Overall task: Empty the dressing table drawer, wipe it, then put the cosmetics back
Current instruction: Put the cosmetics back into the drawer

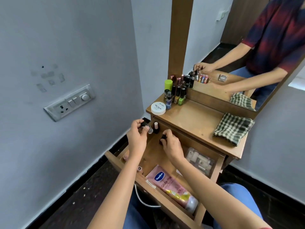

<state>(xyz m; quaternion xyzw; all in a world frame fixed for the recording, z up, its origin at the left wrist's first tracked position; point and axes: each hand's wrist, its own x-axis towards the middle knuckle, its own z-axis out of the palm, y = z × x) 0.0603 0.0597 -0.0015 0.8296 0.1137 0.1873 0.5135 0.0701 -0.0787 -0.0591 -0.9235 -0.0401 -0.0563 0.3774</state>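
Wood, mid-brown: dressing table (189, 123) set against a pale wall, mirror (231, 47) mounted behind. Drawer (155, 154) is pulled well out beneath the top; emptying is judged part done, wiping not yet begun. Checked cloth (233, 128) is laid crumpled on the right of the tabletop, untouched. A cluster of small bottles (178, 91) and a white jar (158, 108) are stood at the back left corner of the top.

Left in the drawer: pink Vaseline tube (171, 185) laid flat along the front wall, clear plastic box (200, 160) at the right side, pale-pink polish bottle (156, 127) upright in the far left corner.

Left hand (137, 138) is held over that corner; fingers and thumb are curled round a clear bottle (149, 129) with a black cap, tilted. Right hand (171, 146) is lowered into the drawer; fingertips are closed in a pinch on the cap of a dark bottle (163, 137), its base hidden.

Handling, as judged:
- Polish bottles: light, rigid, probably glass, breakable if knocked together. Smooth bodies, best taken by the cap or shoulder and kept upright.
- Tube: soft and yielding, to be gripped mid-body.
- Box: stiff, contents loose, to be lifted level by its sides
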